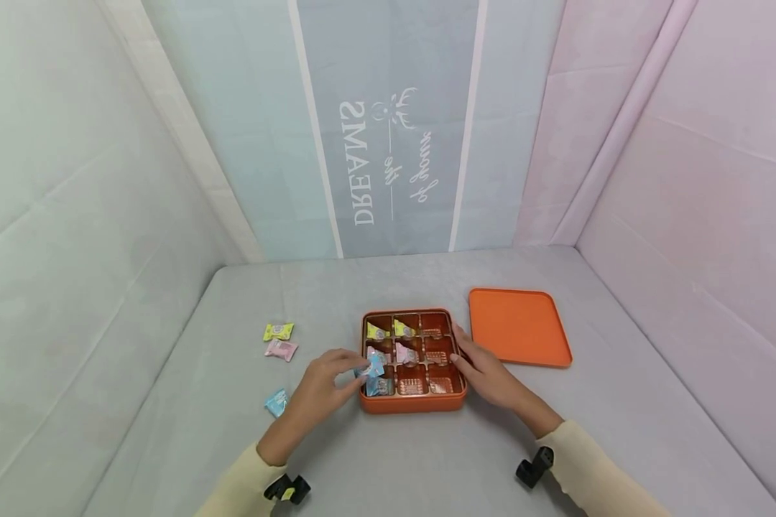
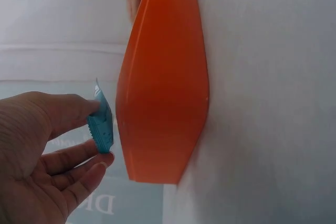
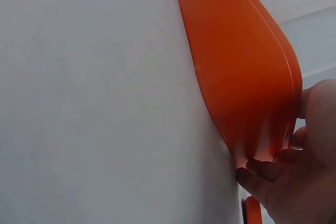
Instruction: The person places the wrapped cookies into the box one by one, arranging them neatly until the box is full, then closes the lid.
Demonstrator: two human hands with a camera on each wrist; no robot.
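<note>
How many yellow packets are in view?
3 yellow packets: one packet on the table, left of the orange box; a second packet and third packet in the box's far row, left and middle compartments. The left hand could hide another.

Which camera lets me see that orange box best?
The head view: it looks down into the orange box, showing its compartments and the wrapped packets inside. Both wrist views show only its plain outside walls.
</note>
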